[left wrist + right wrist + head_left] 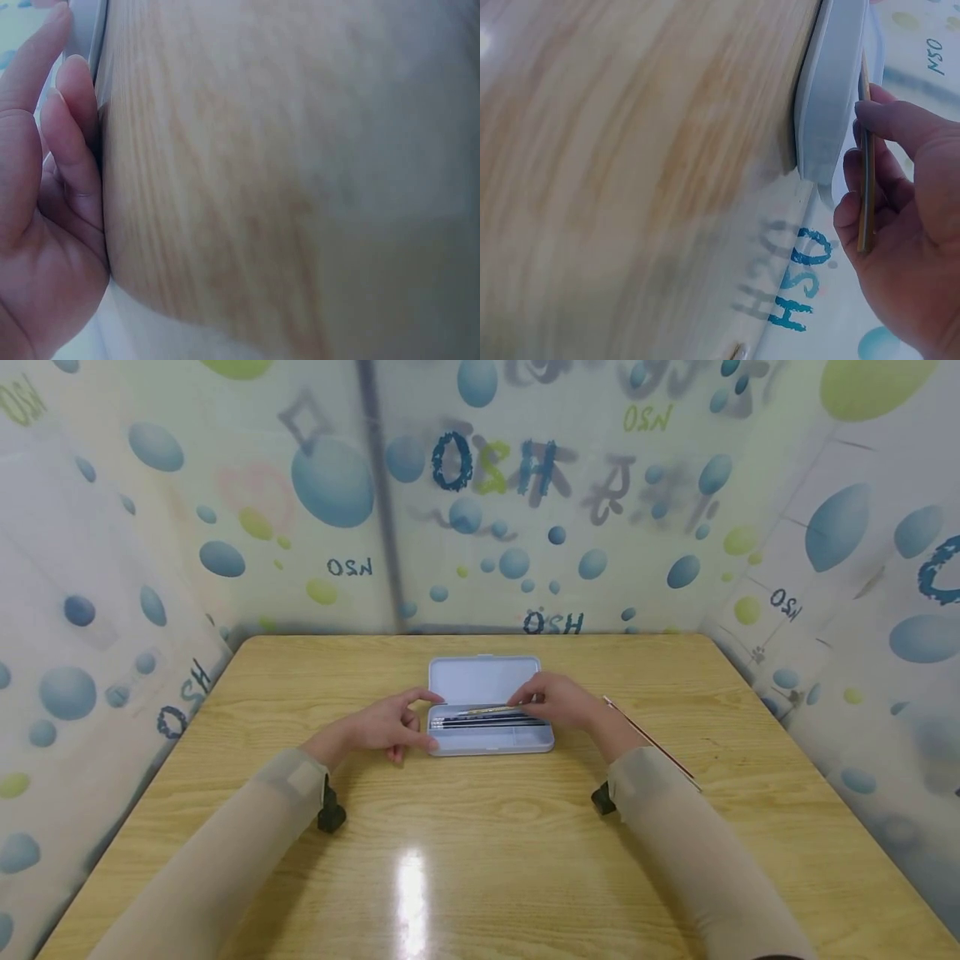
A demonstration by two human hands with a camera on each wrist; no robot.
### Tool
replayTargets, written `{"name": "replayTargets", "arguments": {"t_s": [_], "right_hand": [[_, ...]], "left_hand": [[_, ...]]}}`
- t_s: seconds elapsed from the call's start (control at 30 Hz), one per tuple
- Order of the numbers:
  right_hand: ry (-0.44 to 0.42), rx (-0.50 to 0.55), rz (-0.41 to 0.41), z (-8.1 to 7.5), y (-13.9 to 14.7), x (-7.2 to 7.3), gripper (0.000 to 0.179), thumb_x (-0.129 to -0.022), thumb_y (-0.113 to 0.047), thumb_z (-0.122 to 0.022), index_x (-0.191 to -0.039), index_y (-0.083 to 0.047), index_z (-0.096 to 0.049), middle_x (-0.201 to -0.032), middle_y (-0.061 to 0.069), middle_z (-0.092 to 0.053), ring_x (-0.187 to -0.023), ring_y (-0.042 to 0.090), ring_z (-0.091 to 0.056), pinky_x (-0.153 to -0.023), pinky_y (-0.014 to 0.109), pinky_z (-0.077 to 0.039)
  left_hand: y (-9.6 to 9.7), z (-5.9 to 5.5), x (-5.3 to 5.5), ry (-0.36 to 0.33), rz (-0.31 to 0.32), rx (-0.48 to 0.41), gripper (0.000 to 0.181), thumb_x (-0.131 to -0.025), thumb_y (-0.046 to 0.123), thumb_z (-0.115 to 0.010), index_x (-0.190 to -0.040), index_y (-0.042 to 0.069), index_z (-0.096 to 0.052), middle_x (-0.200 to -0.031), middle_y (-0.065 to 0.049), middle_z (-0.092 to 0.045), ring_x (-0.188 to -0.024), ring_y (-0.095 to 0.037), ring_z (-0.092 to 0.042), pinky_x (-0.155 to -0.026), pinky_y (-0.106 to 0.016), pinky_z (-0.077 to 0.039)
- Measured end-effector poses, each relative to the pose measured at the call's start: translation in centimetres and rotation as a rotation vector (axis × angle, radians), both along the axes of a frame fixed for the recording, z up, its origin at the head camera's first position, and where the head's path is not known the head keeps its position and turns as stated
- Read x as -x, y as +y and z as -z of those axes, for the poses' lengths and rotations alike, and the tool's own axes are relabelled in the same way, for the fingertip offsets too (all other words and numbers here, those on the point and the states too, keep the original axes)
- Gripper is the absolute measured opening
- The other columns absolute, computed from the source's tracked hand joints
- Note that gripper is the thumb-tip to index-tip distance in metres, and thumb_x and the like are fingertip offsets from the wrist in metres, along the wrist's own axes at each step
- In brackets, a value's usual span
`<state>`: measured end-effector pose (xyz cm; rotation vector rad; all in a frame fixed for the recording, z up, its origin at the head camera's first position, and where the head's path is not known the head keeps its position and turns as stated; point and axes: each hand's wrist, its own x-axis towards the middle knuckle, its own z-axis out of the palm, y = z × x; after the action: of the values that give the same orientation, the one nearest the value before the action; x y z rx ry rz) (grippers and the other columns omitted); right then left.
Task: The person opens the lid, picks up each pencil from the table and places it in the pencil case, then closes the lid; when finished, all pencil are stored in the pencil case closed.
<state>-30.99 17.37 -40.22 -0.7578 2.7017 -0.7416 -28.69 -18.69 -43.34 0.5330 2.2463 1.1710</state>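
A white pencil case [491, 744] stands open on the table, its lid [484, 678] folded back. Several dark pencils [491, 723] lie side by side in it. My left hand [382, 724] steadies the case's left end, thumb at the front corner and index finger near the hinge; its other fingers are curled, as the left wrist view also shows. Over the right part of the case, my right hand [558, 700] pinches a yellowish pencil [868, 180] between thumb and fingers. That pencil slants low over the dark ones, its far end pointing left.
A thin red pencil [651, 737] lies slanted on the wooden table [480, 852], close by my right forearm. Printed fabric walls [480, 568] with blue and green spots enclose the table at the back and both sides.
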Motion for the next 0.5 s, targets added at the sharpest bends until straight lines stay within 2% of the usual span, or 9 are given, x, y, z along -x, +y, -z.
{"name": "replayTargets", "arguments": {"t_s": [0.2, 0.5], "right_hand": [[0.037, 0.005, -0.064, 0.2, -0.7, 0.1, 0.023, -0.109, -0.012, -0.068, -0.126, -0.018, -0.083, -0.12, 0.004, -0.074, -0.11, 0.023, -0.066, -0.101, 0.046, -0.057], [0.101, -0.037, -0.14, 0.6, -2.3, 0.4, 0.023, -0.108, -0.014, -0.071, -0.126, -0.019, -0.083, -0.114, 0.002, -0.077, -0.106, 0.019, -0.064, -0.1, 0.041, -0.056]], "left_hand": [[0.0, 0.2, 0.1, -0.001, -0.003, 0.004, 0.087, -0.096, 0.034, -0.088, -0.165, 0.025, -0.037, -0.076, -0.003, -0.059, -0.051, -0.015, -0.058, -0.054, -0.026, -0.052], [0.0, 0.2, 0.2, 0.003, -0.002, 0.019, 0.086, -0.097, 0.035, -0.088, -0.166, 0.026, -0.036, -0.077, -0.004, -0.06, -0.052, -0.016, -0.059, -0.054, -0.026, -0.052]]}}
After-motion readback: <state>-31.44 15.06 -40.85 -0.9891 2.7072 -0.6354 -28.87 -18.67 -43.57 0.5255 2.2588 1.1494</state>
